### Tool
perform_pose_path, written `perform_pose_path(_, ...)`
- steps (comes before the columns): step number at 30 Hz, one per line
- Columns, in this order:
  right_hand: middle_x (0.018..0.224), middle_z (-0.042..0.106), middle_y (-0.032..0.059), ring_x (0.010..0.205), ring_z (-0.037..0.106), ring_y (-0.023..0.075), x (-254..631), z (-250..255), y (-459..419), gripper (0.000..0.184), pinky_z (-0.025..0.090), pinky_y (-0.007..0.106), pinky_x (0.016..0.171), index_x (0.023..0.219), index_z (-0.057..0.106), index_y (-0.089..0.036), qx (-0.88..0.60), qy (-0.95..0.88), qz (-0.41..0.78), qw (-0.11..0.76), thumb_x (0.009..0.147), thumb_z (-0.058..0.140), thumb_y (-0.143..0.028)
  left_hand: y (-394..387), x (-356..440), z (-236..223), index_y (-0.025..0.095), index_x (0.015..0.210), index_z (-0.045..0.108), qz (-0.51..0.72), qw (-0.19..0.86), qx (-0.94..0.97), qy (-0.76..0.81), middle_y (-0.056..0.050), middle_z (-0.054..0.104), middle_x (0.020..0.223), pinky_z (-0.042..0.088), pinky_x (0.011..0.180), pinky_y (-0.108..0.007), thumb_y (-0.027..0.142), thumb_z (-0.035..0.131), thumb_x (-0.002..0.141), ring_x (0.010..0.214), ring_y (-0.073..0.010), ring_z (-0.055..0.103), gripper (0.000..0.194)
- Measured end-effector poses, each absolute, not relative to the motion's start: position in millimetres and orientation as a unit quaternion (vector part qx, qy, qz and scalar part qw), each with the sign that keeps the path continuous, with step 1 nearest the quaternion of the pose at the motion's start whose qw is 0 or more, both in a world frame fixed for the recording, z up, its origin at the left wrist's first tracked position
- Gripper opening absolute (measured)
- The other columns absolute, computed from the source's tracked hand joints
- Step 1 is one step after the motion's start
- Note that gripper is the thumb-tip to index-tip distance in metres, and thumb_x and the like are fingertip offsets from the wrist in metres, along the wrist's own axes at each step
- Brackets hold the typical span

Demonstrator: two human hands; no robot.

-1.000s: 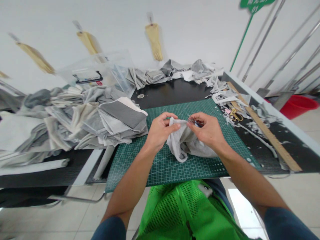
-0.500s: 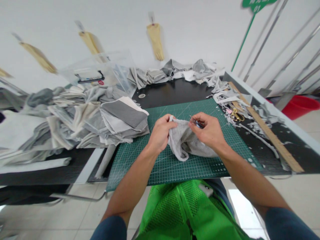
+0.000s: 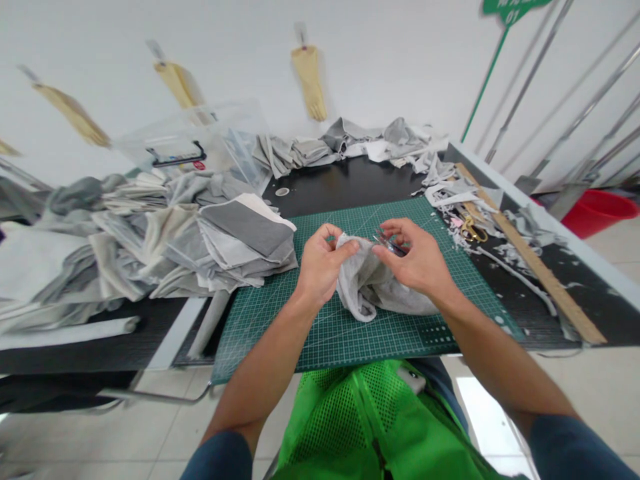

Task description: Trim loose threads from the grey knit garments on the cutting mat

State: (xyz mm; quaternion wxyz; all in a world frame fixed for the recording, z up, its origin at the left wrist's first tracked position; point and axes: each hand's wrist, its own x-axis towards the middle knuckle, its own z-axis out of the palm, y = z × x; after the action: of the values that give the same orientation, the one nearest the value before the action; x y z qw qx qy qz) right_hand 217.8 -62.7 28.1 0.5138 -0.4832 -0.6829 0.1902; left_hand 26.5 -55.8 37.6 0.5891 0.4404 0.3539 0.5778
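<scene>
Left hand (image 3: 325, 263), pinched on the raised edge of the cloth (image 3: 400, 299); cloth, grey, bunched over the mat (image 3: 310, 347); snips (image 3: 394, 247), tips near that edge; right hand (image 3: 419, 259), closed round the snips. Apparent step: edge-trimming; next snip likely calls for taut cloth.

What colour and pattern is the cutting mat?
Dark green with a pale grid; the cutting mat shows in the head view.

We are in a textile workshop, judging by our gridded cutting mat (image 3: 270, 320), heaped fabric pieces (image 3: 245, 230) and gold-handled scissors (image 3: 473, 231).
</scene>
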Motion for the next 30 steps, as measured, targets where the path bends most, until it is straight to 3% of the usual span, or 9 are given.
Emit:
perform_pose_path(2,0.108,0.079,0.0059,0.081,0.068,0.0199,218,30,-65,0.039,0.057,0.035,0.074,0.120,0.074,-0.023,-0.481,-0.682,0.154,0.529,0.085,0.082,-0.038,-58,28,39,0.023,0.089,0.050,0.589,0.581,0.436,0.354,0.003,0.074,0.077,0.057,0.068,-0.028,0.028,0.097,0.068,0.068,-0.0156,0.072,0.052)
perform_pose_path(5,0.106,0.080,0.0064,0.087,0.071,0.0217,215,32,-71,0.022,0.060,0.037,0.078,0.110,0.079,-0.025,-0.454,-0.698,0.111,0.543,0.090,0.079,-0.035,-59,28,39,0.025,0.097,0.052,0.602,0.567,0.434,0.358,0.005,0.073,0.074,0.060,0.070,-0.031,0.027,0.096,0.070,0.067,-0.0173,0.073,0.051)
perform_pose_path(13,0.106,0.083,0.0084,0.100,0.075,0.0271,203,21,-75,0.020,0.062,0.047,0.093,0.114,0.082,-0.026,-0.419,-0.718,0.034,0.554,0.095,0.076,-0.028,-61,28,35,0.024,0.103,0.058,0.603,0.556,0.450,0.354,0.001,0.078,0.082,0.056,0.065,-0.025,0.031,0.099,0.070,0.067,-0.0146,0.072,0.053)
perform_pose_path(30,0.104,0.083,0.0075,0.096,0.075,0.0265,200,24,-76,0.014,0.061,0.048,0.091,0.109,0.083,-0.027,-0.419,-0.713,0.001,0.563,0.097,0.075,-0.026,-62,29,38,0.022,0.102,0.059,0.584,0.604,0.418,0.345,0.002,0.076,0.080,0.057,0.067,-0.025,0.029,0.101,0.065,0.066,-0.0128,0.071,0.057)
